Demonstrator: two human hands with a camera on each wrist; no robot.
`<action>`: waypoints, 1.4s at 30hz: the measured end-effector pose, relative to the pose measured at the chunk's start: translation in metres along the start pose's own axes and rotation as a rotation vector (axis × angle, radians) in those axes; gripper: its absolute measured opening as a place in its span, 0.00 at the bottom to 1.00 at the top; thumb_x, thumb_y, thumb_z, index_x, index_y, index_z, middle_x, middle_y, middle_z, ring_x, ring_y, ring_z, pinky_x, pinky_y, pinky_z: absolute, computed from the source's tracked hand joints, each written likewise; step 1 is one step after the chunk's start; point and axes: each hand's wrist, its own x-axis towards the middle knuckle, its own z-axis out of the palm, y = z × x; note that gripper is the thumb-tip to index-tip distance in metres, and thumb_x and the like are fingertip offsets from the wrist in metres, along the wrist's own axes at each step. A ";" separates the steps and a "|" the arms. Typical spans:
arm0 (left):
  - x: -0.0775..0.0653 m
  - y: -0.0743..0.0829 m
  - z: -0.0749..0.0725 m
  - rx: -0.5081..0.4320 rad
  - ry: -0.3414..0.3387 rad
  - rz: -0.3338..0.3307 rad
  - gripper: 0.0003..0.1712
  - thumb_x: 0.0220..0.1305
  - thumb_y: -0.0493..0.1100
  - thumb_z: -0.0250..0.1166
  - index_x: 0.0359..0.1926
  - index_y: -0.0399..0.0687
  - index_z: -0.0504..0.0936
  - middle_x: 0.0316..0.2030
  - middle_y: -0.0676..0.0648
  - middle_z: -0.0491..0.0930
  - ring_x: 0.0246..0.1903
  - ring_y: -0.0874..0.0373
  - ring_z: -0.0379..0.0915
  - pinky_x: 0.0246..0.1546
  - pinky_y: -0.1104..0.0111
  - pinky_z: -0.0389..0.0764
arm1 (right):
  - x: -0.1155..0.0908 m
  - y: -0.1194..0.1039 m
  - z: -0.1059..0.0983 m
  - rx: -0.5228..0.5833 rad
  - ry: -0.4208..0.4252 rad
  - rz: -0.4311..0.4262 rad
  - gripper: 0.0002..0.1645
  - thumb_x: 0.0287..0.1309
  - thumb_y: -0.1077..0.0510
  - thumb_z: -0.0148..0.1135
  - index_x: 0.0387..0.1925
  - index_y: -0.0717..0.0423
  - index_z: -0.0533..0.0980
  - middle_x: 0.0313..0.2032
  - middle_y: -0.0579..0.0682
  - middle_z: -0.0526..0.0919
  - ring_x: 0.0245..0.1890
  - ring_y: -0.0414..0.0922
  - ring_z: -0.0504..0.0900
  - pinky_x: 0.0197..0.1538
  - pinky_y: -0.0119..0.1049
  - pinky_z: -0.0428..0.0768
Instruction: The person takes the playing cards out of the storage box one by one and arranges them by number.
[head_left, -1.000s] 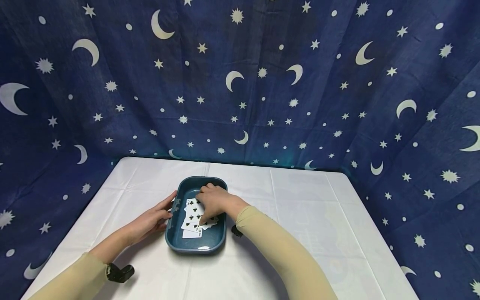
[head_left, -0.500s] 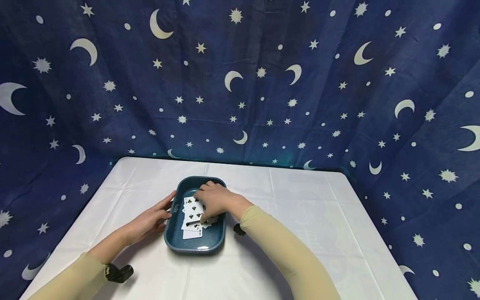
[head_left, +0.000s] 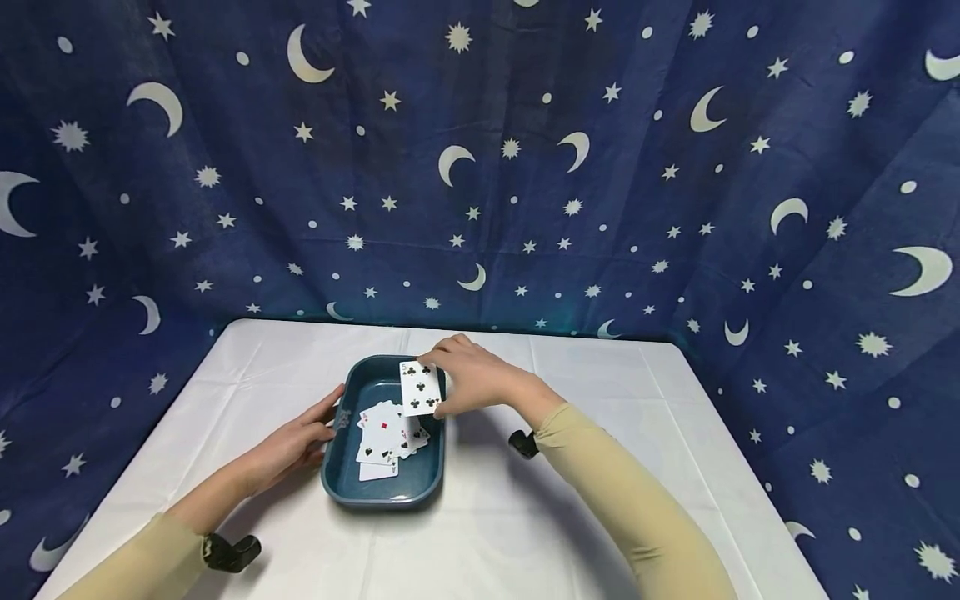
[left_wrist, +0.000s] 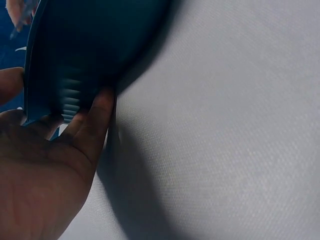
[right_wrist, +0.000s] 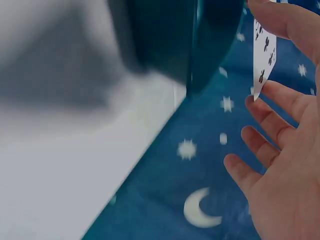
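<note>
In the head view my right hand (head_left: 476, 379) pinches a playing card (head_left: 418, 389), a five of clubs, between thumb and fingers above the right rim of a dark teal tray (head_left: 341, 492). The right wrist view shows this card (right_wrist: 264, 57) face on edge, thumb at its top and a fingertip at its lower corner. Inside the tray lies a loose, overlapping pile of playing cards (head_left: 382, 435), some with red and some with black marks. My left hand (head_left: 288, 442) rests against the tray's left side; in the left wrist view its fingers (left_wrist: 92, 130) lie fairly straight along the outer wall.
The tray stands on a table (head_left: 540, 517) with a white cloth. Behind it and at both sides hangs a dark blue curtain (head_left: 420, 167) patterned with moons and stars. A black wrist strap (head_left: 232, 552) sits at the left sleeve.
My right hand has lifted the five of clubs off the pile and moved up and right to the tray's rim. The cards beneath are uncovered. The left hand stays at the tray's side.
</note>
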 end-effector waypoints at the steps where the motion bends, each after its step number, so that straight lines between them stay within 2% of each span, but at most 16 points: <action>1: 0.000 0.000 0.000 0.002 0.000 -0.001 0.46 0.73 0.38 0.51 0.83 0.64 0.41 0.80 0.35 0.37 0.70 0.42 0.54 0.55 0.63 0.73 | -0.006 0.005 -0.004 0.009 0.013 0.010 0.52 0.44 0.38 0.76 0.72 0.43 0.69 0.64 0.46 0.71 0.67 0.45 0.63 0.67 0.43 0.66; 7: -0.001 -0.001 0.001 0.020 0.007 -0.005 0.46 0.73 0.38 0.51 0.83 0.64 0.40 0.80 0.35 0.37 0.74 0.38 0.50 0.62 0.57 0.71 | -0.038 0.040 -0.025 0.084 0.050 0.117 0.54 0.43 0.39 0.77 0.74 0.44 0.68 0.66 0.46 0.68 0.66 0.45 0.62 0.65 0.46 0.68; 12: -0.002 0.001 0.003 0.039 0.011 -0.008 0.46 0.73 0.39 0.51 0.83 0.64 0.40 0.81 0.35 0.36 0.76 0.36 0.47 0.64 0.53 0.68 | -0.058 0.069 -0.030 0.095 0.052 0.209 0.54 0.44 0.44 0.78 0.75 0.45 0.67 0.66 0.48 0.67 0.66 0.48 0.61 0.65 0.48 0.68; 18: -0.003 0.001 0.002 0.046 0.011 -0.003 0.45 0.73 0.39 0.51 0.83 0.65 0.41 0.81 0.35 0.37 0.75 0.36 0.48 0.61 0.58 0.71 | -0.074 0.101 -0.013 0.130 0.023 0.298 0.54 0.44 0.48 0.79 0.74 0.48 0.68 0.67 0.52 0.67 0.68 0.52 0.60 0.66 0.52 0.67; 22: -0.003 0.001 0.002 0.044 0.010 0.000 0.45 0.73 0.39 0.52 0.83 0.65 0.41 0.80 0.35 0.38 0.73 0.39 0.52 0.55 0.63 0.74 | -0.081 0.117 0.006 0.150 -0.005 0.349 0.53 0.45 0.48 0.81 0.74 0.49 0.69 0.68 0.54 0.67 0.69 0.54 0.59 0.67 0.55 0.65; 25: -0.002 0.001 0.002 0.044 0.010 -0.002 0.46 0.73 0.40 0.52 0.83 0.65 0.41 0.81 0.36 0.38 0.71 0.40 0.54 0.54 0.63 0.74 | -0.085 0.125 0.020 0.167 -0.025 0.380 0.53 0.46 0.47 0.82 0.73 0.49 0.69 0.68 0.55 0.67 0.69 0.55 0.59 0.67 0.56 0.65; 32: -0.003 0.001 0.003 0.048 0.013 -0.006 0.45 0.73 0.40 0.52 0.83 0.64 0.41 0.80 0.35 0.38 0.68 0.40 0.57 0.54 0.61 0.74 | -0.094 0.135 0.043 0.181 -0.084 0.388 0.54 0.44 0.46 0.82 0.74 0.50 0.69 0.68 0.56 0.67 0.68 0.57 0.61 0.66 0.58 0.66; 42: -0.002 0.001 0.003 0.049 0.011 -0.011 0.45 0.74 0.41 0.52 0.83 0.66 0.40 0.81 0.35 0.36 0.71 0.39 0.55 0.60 0.57 0.73 | -0.096 0.142 0.053 0.170 -0.109 0.393 0.53 0.47 0.44 0.81 0.75 0.44 0.68 0.70 0.53 0.66 0.69 0.56 0.60 0.66 0.59 0.66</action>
